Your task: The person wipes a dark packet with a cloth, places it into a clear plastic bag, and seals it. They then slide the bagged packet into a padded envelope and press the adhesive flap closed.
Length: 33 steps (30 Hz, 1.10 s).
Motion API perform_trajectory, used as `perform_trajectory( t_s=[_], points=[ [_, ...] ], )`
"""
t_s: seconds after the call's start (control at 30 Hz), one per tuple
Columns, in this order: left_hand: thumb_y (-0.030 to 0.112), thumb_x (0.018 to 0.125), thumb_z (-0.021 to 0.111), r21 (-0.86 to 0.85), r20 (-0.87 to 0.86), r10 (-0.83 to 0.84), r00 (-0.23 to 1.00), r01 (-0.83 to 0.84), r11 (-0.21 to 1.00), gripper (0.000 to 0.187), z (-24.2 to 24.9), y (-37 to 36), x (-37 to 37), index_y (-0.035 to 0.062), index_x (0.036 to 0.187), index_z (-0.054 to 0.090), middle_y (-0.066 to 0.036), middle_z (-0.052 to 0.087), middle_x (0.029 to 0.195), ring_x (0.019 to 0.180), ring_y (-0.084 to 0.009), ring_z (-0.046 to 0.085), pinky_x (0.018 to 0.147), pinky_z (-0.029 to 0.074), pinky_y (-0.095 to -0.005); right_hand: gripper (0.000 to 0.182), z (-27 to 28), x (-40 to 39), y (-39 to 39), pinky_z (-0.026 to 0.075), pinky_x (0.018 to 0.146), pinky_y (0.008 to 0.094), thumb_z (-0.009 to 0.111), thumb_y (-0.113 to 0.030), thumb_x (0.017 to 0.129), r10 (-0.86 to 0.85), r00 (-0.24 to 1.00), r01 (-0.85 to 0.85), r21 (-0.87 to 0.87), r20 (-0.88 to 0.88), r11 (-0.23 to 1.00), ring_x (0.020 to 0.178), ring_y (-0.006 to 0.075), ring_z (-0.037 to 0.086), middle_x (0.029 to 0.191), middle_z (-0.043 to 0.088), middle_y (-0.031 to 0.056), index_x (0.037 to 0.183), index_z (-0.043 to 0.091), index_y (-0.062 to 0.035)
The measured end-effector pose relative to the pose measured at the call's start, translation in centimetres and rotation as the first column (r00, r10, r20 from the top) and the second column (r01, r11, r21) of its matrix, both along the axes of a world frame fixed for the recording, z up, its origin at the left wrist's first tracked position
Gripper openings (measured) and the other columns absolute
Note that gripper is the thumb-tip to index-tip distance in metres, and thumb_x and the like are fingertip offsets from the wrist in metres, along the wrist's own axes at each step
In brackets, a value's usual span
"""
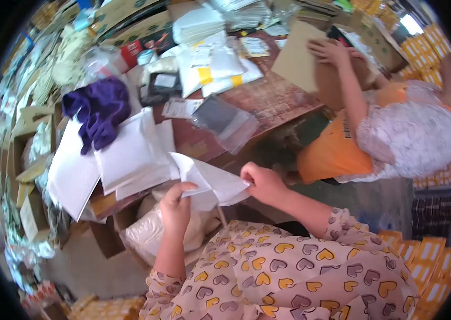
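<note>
A folded white sheet or envelope (217,184) is held up between my two hands, off the table's front edge. My left hand (176,200) is closed on its left part, thumb on top. At its right corner my right hand (257,182) pinches the edge. White padded envelopes (129,160) lie just left of the sheet, with a crumpled purple cloth (100,109) on top. Beyond my hands, a dark item in a clear plastic bag (222,120) lies on the red table (284,104), beside a printed paper (181,108).
A co-worker in orange (337,149) stands at the right, hands on a brown cardboard piece (297,58). White and yellow packages (209,66) lie further back. An open box with plastic-wrapped goods (153,234) sits below the table edge. Yellow boxes (430,261) are stacked at the right.
</note>
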State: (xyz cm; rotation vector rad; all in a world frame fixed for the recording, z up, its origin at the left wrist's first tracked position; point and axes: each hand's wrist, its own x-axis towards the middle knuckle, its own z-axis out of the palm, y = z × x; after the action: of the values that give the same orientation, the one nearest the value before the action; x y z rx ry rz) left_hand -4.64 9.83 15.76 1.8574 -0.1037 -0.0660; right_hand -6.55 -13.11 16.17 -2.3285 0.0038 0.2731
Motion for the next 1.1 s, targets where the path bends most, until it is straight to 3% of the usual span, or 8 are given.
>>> perform_trajectory(
  t_s=[0.13,0.27,0.37,0.6,0.73,0.8,1.0,1.1],
  points=[
    [-0.01,0.066,0.042,0.176,-0.131,0.066,0.989,-0.043,0.983,0.032,-1.4,0.4,-0.2,0.0033,0.086,0.063,-0.005,0.063,0.082,0.067,-0.0092,0.054,0.064,0.044,-0.0226,0.021,-2.6,1.0,-2.6,0.047,0.068,0.0325,0.062,-0.017,0.074,0.367,0.911,-0.288,0.348,-0.186,0.892,0.075,0.0204,0.059,0.081,0.061,0.0083,0.091,0.056,-0.0068],
    [-0.006,0.066,0.045,0.315,-0.162,0.089,0.983,-0.034,0.948,0.029,-0.4,0.0,-0.3,0.0042,0.085,0.065,-0.008,0.063,0.075,0.066,-0.0117,0.056,0.063,0.045,-0.0239,0.024,-8.6,7.4,-7.5,0.045,0.068,0.0272,0.064,-0.017,0.074,-0.262,0.941,0.158,0.407,0.214,0.9,0.075,0.0129,0.054,0.079,0.057,0.0049,0.092,0.056,-0.0029],
    [-0.002,0.067,0.05,0.319,-0.068,0.027,0.997,-0.004,0.948,0.026,-0.5,-1.8,-0.1,0.0068,0.088,0.064,-0.012,0.062,0.075,0.064,-0.0195,0.059,0.061,0.046,-0.0288,0.042,-8.4,14.4,-7.9,0.043,0.079,0.0382,0.068,-0.026,0.071,-0.24,0.916,0.25,0.011,0.321,0.968,0.096,0.0311,0.055,0.101,0.058,0.0196,0.103,0.055,-0.0021],
    [0.007,0.069,0.06,0.524,0.093,-0.083,0.992,0.022,0.851,0.018,0.8,-4.2,1.7,0.0077,0.087,0.062,-0.013,0.062,0.079,0.067,-0.0289,0.059,0.061,0.048,-0.0347,0.063,-12.8,24.2,-3.8,0.044,0.082,0.0382,0.073,-0.035,0.064,-0.089,0.992,0.115,-0.335,0.091,0.935,0.099,0.0308,0.055,0.105,0.056,0.0231,0.105,0.051,0.008],
    [0.008,0.069,0.059,0.549,0.142,-0.048,0.989,-0.038,0.835,0.015,1.4,-4.0,2.7,0.0084,0.084,0.061,-0.012,0.061,0.074,0.065,-0.0289,0.059,0.058,0.047,-0.0357,0.061,-12.7,25.2,-5.5,0.048,0.073,0.0412,0.07,-0.039,0.068,0.018,0.848,0.152,0.275,-0.53,0.949,0.086,0.0257,0.06,0.098,0.06,0.0157,0.109,0.05,0.003],
    [0.007,0.07,0.059,0.554,0.091,-0.03,0.995,-0.026,0.832,0.016,1.4,-3.9,3.2,0.007,0.086,0.061,-0.013,0.062,0.076,0.067,-0.0282,0.06,0.06,0.048,-0.0343,0.052,-11.0,23.7,-5.4,0.049,0.074,0.0389,0.066,-0.037,0.073,0.098,0.579,0.527,0.463,-0.809,0.712,0.087,0.0248,0.06,0.097,0.06,0.0141,0.107,0.052,0.0002],
    [0.012,0.07,0.058,0.513,0.245,0.04,0.969,-0.165,0.843,0.011,2.1,-3.6,5.9,0.01,0.081,0.059,-0.011,0.059,0.067,0.062,-0.0305,0.058,0.055,0.045,-0.0381,0.037,-13.2,19.2,-7.0,0.05,0.075,0.0383,0.058,-0.03,0.081,0.217,0.546,0.687,0.581,-0.809,0.436,0.083,0.0244,0.061,0.096,0.06,0.0137,0.105,0.052,-0.0018],
    [0.013,0.072,0.058,0.697,0.264,-0.013,0.964,-0.181,0.694,0.014,2.8,-3.6,8.4,0.0113,0.086,0.059,-0.011,0.061,0.072,0.064,-0.0301,0.059,0.057,0.046,-0.0383,0.042,-15.4,15.7,-11.6,0.047,0.081,0.0371,0.059,-0.028,0.08,0.183,0.747,0.576,0.76,-0.639,0.302,0.089,0.0237,0.058,0.1,0.058,0.0119,0.11,0.049,-0.0007]
  ],
)
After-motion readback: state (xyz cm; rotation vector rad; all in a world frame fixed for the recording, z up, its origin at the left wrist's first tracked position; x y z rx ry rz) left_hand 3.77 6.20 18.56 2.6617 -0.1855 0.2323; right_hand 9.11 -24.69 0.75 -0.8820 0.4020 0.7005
